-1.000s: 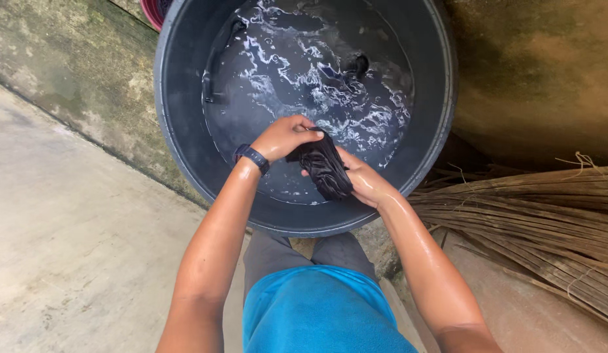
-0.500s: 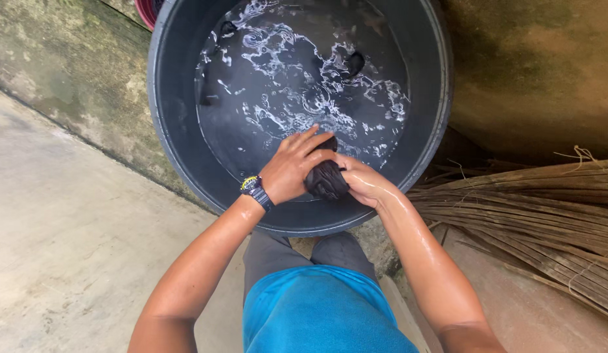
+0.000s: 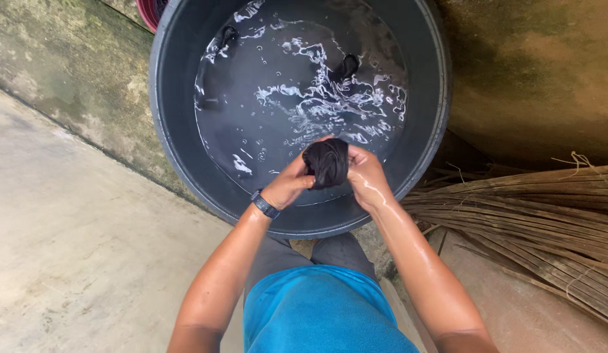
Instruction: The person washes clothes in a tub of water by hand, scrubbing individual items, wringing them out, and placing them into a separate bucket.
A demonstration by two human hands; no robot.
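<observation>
A wet black cloth (image 3: 326, 161), bunched into a tight wad, is held above the near side of a big dark grey tub (image 3: 173, 131) of soapy water. My left hand (image 3: 289, 183), with a dark watch on the wrist, grips the wad from the left. My right hand (image 3: 364, 175) grips it from the right. Both hands are wet and closed around the cloth. Other dark pieces of cloth (image 3: 346, 65) float at the far side of the water.
A mossy concrete kerb (image 3: 88, 78) runs behind the tub on the left, with pale concrete floor (image 3: 75, 248) below it. A bundle of dry brown sticks (image 3: 533, 216) lies on the right. A red rim (image 3: 149, 12) shows at the top left.
My left hand has turned from on top of the cloth to its left side. The cloth has been twisted into a tighter ball and lifted slightly towards the tub's middle.
</observation>
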